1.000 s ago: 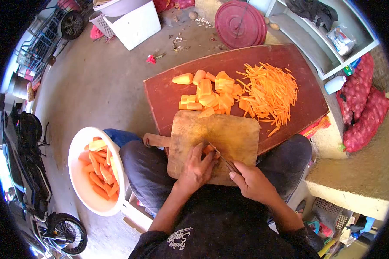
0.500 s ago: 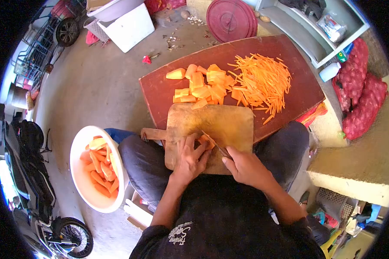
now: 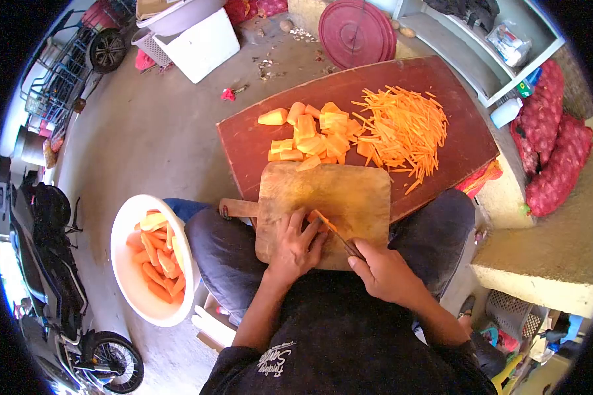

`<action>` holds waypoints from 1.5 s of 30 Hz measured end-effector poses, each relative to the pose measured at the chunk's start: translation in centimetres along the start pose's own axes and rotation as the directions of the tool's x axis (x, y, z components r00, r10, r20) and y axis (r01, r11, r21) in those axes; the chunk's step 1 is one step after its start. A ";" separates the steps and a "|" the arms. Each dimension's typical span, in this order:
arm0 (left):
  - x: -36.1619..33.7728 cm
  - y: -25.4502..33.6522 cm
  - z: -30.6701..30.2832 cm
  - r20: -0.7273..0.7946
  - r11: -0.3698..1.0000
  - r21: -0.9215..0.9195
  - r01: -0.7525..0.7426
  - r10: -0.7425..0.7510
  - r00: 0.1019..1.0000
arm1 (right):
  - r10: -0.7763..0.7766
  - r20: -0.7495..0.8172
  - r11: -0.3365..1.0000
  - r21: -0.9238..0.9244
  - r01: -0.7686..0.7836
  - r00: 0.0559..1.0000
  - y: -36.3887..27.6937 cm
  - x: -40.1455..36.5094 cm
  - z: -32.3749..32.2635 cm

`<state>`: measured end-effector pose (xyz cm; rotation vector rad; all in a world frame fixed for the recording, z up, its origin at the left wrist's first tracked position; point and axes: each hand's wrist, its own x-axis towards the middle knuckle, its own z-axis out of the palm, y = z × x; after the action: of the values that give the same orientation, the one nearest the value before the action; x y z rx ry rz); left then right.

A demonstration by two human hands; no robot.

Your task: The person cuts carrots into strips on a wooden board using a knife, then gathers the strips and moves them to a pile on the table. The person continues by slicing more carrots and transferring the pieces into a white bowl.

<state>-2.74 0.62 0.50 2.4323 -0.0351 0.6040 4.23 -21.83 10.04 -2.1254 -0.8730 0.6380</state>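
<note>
My left hand (image 3: pixel 295 245) presses a carrot piece (image 3: pixel 313 216) against the wooden cutting board (image 3: pixel 366 187), its fingers bent and mostly hiding the piece. In my right hand (image 3: pixel 383 271) is a knife (image 3: pixel 344 240), the handle wrapped by the fingers. The blade slants across the board right beside my left fingertips, with orange carrot along it. Beyond the board, cut carrot chunks (image 3: pixel 306 128) lie on a dark red board (image 3: pixel 244 135). To their right is a heap of thin carrot strips (image 3: pixel 405 128).
At my left stands a white tub (image 3: pixel 118 263) of peeled carrots (image 3: pixel 158 260). A round red lid (image 3: pixel 356 33) lies past the red board. Red net sacks (image 3: pixel 550 151) and a shelf (image 3: pixel 471 66) are at the right. A motorcycle (image 3: pixel 53 263) is parked far left.
The knife has drawn slightly back towards me, and orange carrot now shows along its blade. My left hand stays on the carrot piece. The whole view has shifted a little.
</note>
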 end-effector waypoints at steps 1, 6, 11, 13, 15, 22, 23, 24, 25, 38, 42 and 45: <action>0.0 0.0 0.0 -0.008 1.000 -0.013 0.003 -0.004 1.000 | 0.008 0.006 1.000 -0.005 -0.008 1.000 0.1 -0.3 -0.1; -0.2 -0.3 -0.2 -0.001 1.000 0.003 -0.007 0.007 1.000 | 0.074 0.086 0.996 -0.062 -0.069 0.994 -0.3 0.8 -0.5; 0.0 0.0 -0.6 0.017 0.999 0.035 0.007 -0.008 1.000 | -0.041 0.011 0.998 -0.054 0.041 0.999 0.9 4.4 1.8; -0.1 -0.3 -0.3 -0.011 0.999 0.042 -0.018 0.018 1.000 | -0.020 0.003 1.000 0.023 0.020 1.000 0.9 4.6 1.5; -0.3 -0.8 0.0 -0.050 0.999 0.028 -0.025 0.027 0.998 | 0.044 0.052 0.996 0.070 -0.048 0.998 -0.2 3.6 0.2; -0.5 -0.7 0.0 -0.031 0.999 0.042 -0.027 0.028 0.999 | 0.040 0.061 0.999 0.020 -0.041 0.997 -0.9 1.5 -0.1; -0.6 -0.7 0.0 -0.024 0.999 0.042 -0.016 0.017 1.000 | 0.013 0.050 1.000 -0.008 -0.012 0.999 -0.7 1.7 0.1; -0.6 -0.5 -0.1 -0.017 0.999 0.042 -0.003 0.003 1.000 | -0.015 0.042 0.999 -0.036 0.016 0.999 -0.3 1.9 0.5; -0.9 -0.4 -0.2 -0.007 0.999 0.042 0.012 -0.011 1.000 | -0.041 0.036 0.997 -0.062 0.043 0.999 -0.1 2.0 1.0; -1.0 -0.2 0.1 -0.080 0.999 0.045 -0.005 0.008 0.997 | 0.010 0.052 0.994 0.113 -0.016 0.999 0.3 2.3 1.6; -0.9 0.0 0.0 -0.031 0.997 0.074 -0.026 0.029 0.999 | -0.029 0.044 0.996 0.081 0.025 0.999 -0.4 1.8 0.8; -0.9 0.0 0.0 -0.025 0.999 0.049 -0.019 0.020 0.999 | -0.030 0.039 0.999 0.018 0.029 0.999 -0.7 1.1 0.6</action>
<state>-3.54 0.48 0.12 2.4736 -0.0333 0.6521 4.27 -20.43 10.07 -2.0865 -0.9158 0.6722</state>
